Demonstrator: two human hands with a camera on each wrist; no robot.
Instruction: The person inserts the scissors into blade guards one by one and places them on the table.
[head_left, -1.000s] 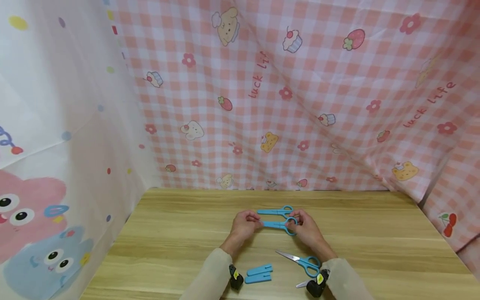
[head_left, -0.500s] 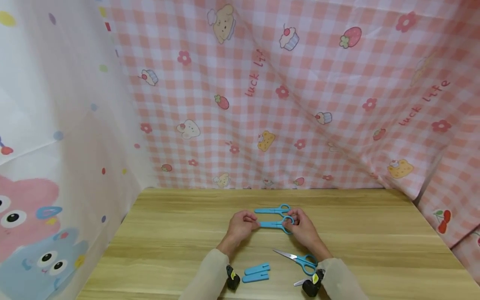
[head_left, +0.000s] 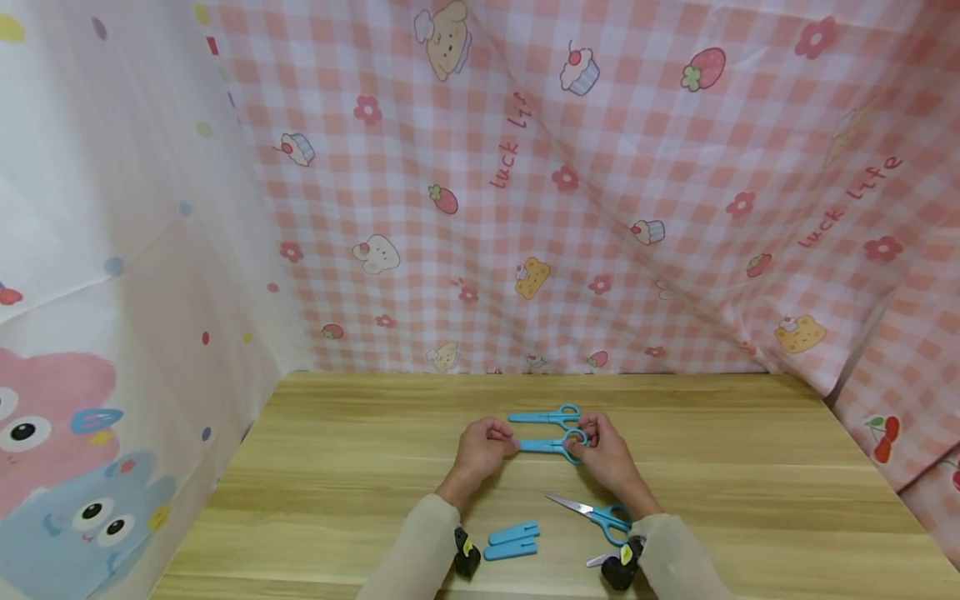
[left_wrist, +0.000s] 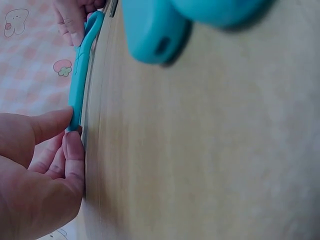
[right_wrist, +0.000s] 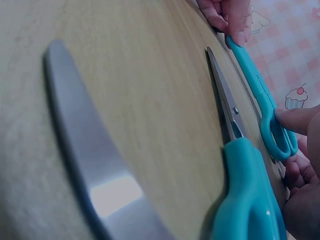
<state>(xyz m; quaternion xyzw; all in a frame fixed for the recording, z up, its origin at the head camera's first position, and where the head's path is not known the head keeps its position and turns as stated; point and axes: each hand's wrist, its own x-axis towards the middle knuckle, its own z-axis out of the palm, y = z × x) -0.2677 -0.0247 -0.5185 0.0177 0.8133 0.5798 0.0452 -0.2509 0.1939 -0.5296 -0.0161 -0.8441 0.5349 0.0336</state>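
Observation:
A pair of blue scissors (head_left: 540,447) with its blades in a blue cover lies level between both hands, just in front of another covered pair of scissors (head_left: 532,417). My left hand (head_left: 480,450) pinches the cover's tip between thumb and fingers, as the left wrist view shows on the cover (left_wrist: 77,95). At the other end, my right hand (head_left: 606,454) holds the finger loops, thumb on the handle (right_wrist: 272,127). Nearer to me lies an uncovered pair of scissors (head_left: 581,507), blades pointing left. Another bare blade (head_left: 597,561) shows partly beneath the right wrist camera, its handle hidden.
Two loose blue blade covers (head_left: 513,533) lie side by side near the left wrist camera (head_left: 467,557). The wooden table (head_left: 337,483) ends at a pink checked cloth (head_left: 420,308) behind and a white printed cloth (head_left: 187,275) at the left.
The head view has shifted slightly, moving the whole scene a little left in it. Both hands keep the same hold on the covered scissors, which stay in place.

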